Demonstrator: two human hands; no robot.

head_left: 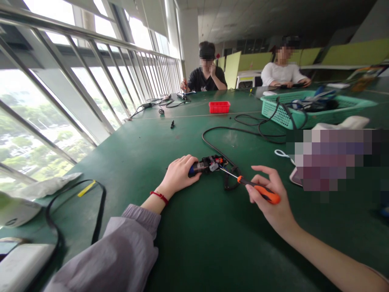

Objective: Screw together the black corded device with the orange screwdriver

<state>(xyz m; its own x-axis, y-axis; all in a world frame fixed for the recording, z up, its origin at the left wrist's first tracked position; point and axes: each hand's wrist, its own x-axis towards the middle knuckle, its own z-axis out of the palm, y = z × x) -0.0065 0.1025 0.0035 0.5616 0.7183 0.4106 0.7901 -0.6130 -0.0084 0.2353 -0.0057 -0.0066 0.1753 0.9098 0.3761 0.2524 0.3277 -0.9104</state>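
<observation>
My left hand (182,173) is closed around the blue-and-black body of an opened power tool (201,167), which lies on the green table. Wires and small orange and grey parts show in its exposed right end. In my right hand (270,196) is a screwdriver (258,190) with an orange-and-black handle, its thumb and fingers around the handle and the index finger stretched out. The screwdriver's shaft points left and its tip reaches the tool's exposed parts; the exact contact point is too small to see. A black cord (212,129) runs from the tool toward the back right.
A green basket (273,113) with tools and cords stands back right, a red tray (219,107) at the far middle. A small black part (172,124) lies left of it. A black strap (103,202) is at left. Two people sit across the table, beside metal railings (91,44).
</observation>
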